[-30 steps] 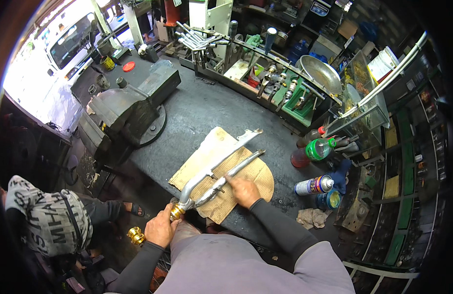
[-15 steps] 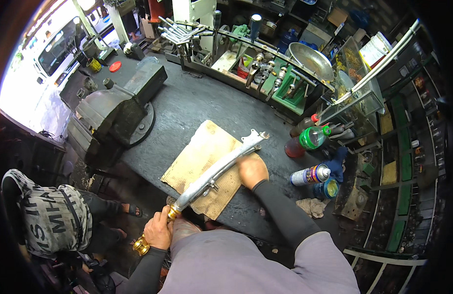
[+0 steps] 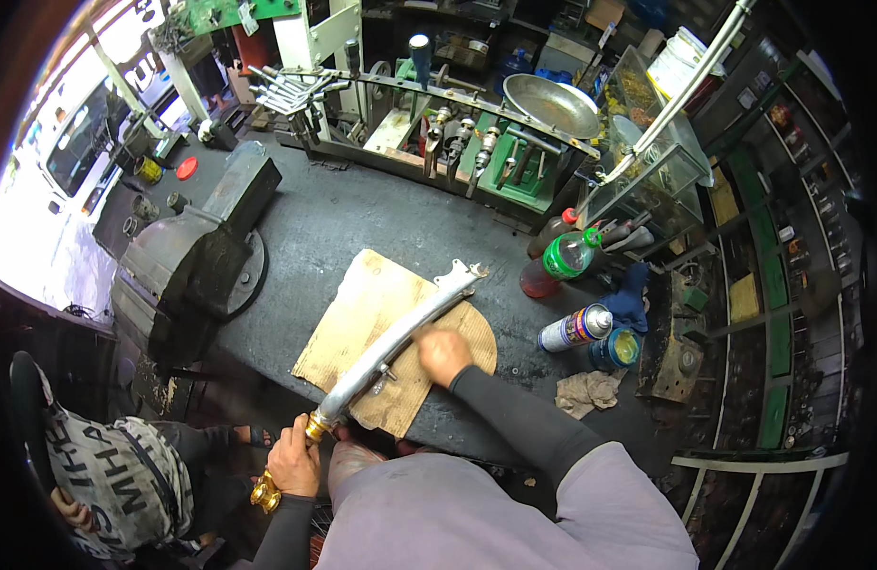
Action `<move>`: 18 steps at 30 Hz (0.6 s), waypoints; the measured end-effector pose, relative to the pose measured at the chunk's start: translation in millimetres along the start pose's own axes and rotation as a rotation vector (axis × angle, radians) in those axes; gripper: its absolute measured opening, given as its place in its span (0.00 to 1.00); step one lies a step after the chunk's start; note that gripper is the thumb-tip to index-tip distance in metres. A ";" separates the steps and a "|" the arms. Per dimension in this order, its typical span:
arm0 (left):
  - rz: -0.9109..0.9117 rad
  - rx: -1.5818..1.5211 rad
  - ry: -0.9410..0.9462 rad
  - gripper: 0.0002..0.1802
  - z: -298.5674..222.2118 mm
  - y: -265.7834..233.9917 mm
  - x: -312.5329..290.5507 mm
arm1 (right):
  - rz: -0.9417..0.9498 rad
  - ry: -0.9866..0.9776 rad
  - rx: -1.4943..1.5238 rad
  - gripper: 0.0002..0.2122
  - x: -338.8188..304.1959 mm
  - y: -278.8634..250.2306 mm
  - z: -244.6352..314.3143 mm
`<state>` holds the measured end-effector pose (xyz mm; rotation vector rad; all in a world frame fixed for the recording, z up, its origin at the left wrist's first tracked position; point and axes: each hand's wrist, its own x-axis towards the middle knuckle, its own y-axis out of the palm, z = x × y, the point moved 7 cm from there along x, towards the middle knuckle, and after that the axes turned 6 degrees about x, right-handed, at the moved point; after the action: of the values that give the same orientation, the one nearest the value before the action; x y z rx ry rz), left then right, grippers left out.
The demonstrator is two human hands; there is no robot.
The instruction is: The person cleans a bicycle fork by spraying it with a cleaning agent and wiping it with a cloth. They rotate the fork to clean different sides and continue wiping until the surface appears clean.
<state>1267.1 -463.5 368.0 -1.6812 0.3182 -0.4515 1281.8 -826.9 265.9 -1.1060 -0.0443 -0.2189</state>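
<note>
A silver motorcycle fork leg (image 3: 377, 353) with gold fittings lies slantwise over a flat piece of cardboard (image 3: 348, 290). Its far end carries a small bracket, and a bolt sticks out from its side. My left hand (image 3: 294, 460) is wrapped round the gold near end, past the bench edge; a gold cap (image 3: 264, 492) shows below that hand. Close against the leg's right side, over the cardboard, is my right hand (image 3: 444, 355), fingers curled and slightly blurred. What those fingers hold, if anything, is hidden.
A large bench vise (image 3: 187, 252) stands at the left of the dark bench (image 3: 362, 204). On the right are a bottle of red liquid (image 3: 552, 269), a spray can (image 3: 576, 328), an open tin (image 3: 616, 349) and a crumpled rag (image 3: 587, 391). A tool rack (image 3: 438, 157) lines the back. Another person (image 3: 125, 475) is at lower left.
The view has shifted, so the bench things sit further left. My right hand has slid a little nearer to me along the fork leg. My left hand keeps its grip.
</note>
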 end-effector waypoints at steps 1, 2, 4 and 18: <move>-0.013 -0.017 -0.036 0.35 4.7 5.2 -5.2 | -0.010 -0.029 0.022 0.13 0.9 -18.0 15.9; -0.013 -0.023 -0.048 0.35 6.9 6.9 -9.6 | -0.022 -0.050 0.045 0.13 0.3 -30.8 22.1; -0.026 -0.039 -0.083 0.34 6.4 11.5 -15.1 | -0.031 0.121 0.017 0.15 5.0 -49.0 -15.4; 0.417 -0.163 -0.238 0.32 3.4 36.9 8.5 | -0.111 0.168 -0.038 0.12 -17.2 0.2 -25.2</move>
<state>1277.9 -470.3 332.1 -1.7479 0.5255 0.0854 1263.2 -846.6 251.9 -1.1207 0.0490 -0.4126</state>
